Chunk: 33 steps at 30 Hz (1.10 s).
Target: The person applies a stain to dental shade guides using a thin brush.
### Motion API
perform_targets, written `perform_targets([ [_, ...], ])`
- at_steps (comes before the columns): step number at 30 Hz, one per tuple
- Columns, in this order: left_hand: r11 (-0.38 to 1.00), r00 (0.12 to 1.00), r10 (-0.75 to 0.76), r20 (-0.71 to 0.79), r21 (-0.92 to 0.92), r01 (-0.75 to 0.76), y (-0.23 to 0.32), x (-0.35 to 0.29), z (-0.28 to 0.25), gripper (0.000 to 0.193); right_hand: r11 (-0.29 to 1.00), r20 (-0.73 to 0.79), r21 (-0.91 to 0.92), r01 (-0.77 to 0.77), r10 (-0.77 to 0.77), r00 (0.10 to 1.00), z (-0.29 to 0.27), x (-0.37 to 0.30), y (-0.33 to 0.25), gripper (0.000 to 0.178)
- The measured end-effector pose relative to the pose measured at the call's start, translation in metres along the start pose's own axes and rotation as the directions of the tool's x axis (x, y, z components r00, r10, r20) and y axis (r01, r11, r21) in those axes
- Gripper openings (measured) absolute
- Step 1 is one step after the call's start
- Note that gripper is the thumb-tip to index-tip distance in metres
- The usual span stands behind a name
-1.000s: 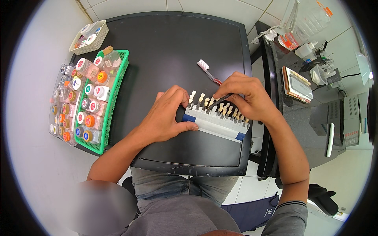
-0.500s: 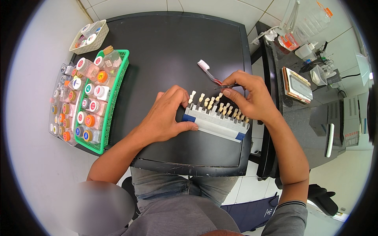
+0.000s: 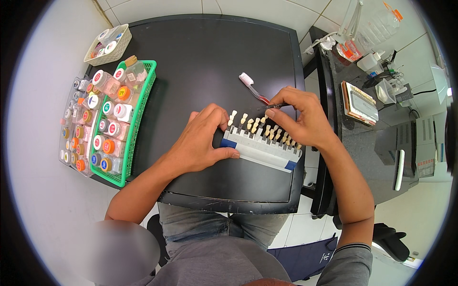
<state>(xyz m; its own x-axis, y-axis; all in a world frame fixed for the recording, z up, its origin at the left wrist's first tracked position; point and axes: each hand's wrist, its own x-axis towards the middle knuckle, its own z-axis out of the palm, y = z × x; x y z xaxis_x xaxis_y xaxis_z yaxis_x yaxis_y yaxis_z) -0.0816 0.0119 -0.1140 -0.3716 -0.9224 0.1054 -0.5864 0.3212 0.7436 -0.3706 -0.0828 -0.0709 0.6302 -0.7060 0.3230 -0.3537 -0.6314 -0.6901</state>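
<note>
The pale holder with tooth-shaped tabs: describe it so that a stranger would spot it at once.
Find the big black table in the middle, then go to its lower right part, where the left hand grips one end of a long pale holder. Tooth-shaped tabs line its far edge, and its blue ends set it apart from the grey tabbed set on the side counter.

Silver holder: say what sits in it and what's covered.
Cream tooth-shaped tabs line the silver holder. It covers their lower ends; the left hand hides its near left corner.
</note>
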Motion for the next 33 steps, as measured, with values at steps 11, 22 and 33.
perform_targets([
  [11,1.0,1.0,0.002,-0.002,0.006,-0.002,-0.0013,0.0001,0.0014,0.067,0.998,-0.008,-0.011,-0.067,0.067,0.998,0.0064,0.0002,-0.0071,0.027],
  [22,1.0,1.0,0.008,-0.005,0.017,-0.008,-0.0006,0.0003,0.0012,0.066,0.996,-0.023,-0.066,-0.064,0.062,0.998,0.0086,0.0,-0.0058,0.025],
  [33,1.0,1.0,0.003,0.0,0.016,-0.003,-0.0002,0.0002,0.0003,0.066,0.995,-0.021,-0.058,-0.081,0.08,0.997,0.0104,-0.0012,-0.0058,0.025],
])
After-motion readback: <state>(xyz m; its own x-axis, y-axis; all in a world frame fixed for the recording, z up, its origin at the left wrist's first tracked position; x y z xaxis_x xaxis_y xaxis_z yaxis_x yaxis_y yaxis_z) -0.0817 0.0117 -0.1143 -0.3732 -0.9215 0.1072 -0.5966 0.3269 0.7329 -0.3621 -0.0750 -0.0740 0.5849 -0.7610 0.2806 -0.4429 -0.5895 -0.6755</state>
